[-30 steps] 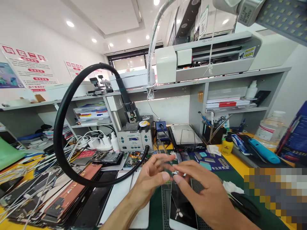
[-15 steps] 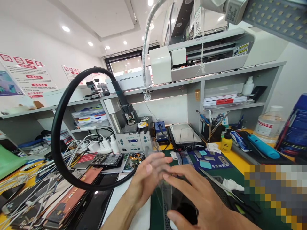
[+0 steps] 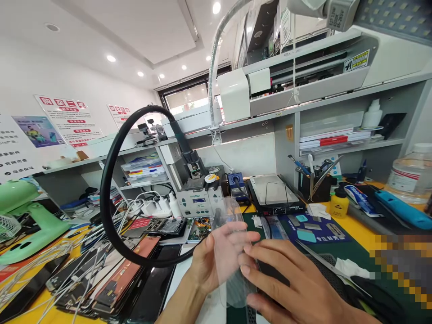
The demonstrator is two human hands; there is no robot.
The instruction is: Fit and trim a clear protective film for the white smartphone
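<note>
A clear, phone-shaped plastic film (image 3: 233,289) stands tilted in front of me, its long side running up and down. My left hand (image 3: 202,265) holds it from behind and the left, thumb at the left edge and fingers seen through the plastic. At the right edge, the fingertips of my right hand (image 3: 297,274) pinch it, the fingers bent. Under my right hand, a dark phone (image 3: 272,272) lies on the green mat (image 3: 359,245), mostly covered by the hand.
A thick black hose (image 3: 105,189) loops at left, before the hot-air station (image 3: 197,204). Phone parts (image 3: 124,274) and white cables crowd the left side. Tweezers (image 3: 315,256), scissors (image 3: 378,292) and a yellow bottle (image 3: 339,202) stand or lie right, near a heating plate (image 3: 275,191).
The view has swung left, bringing a green lamp into sight. The clear film now faces me more broadly, and my left hand has opened out behind it.
</note>
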